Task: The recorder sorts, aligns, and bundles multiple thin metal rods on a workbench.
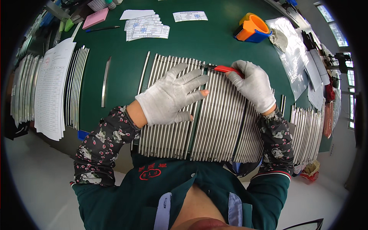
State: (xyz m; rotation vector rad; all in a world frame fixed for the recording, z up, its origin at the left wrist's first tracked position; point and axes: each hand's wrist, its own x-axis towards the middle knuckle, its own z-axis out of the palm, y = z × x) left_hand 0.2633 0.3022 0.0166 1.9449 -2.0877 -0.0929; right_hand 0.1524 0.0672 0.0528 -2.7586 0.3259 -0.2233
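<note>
A wide row of several long silver metal strips (214, 122) lies side by side on the green table (207, 42). My left hand (172, 96), in a white glove, presses flat on the left part of the row with fingers spread. My right hand (255, 84), also gloved, grips a red-handled tool (226, 69) whose dark tip rests at the far ends of the strips.
More strip bundles lie at the left (76, 84) and right (306, 130), with two single strips (105, 80) between. A sheet of paper (51, 88) covers the left stack. Forms (147, 27), a pink pad (96, 18), a pen (102, 28) and an orange-blue tape dispenser (253, 28) sit farther back.
</note>
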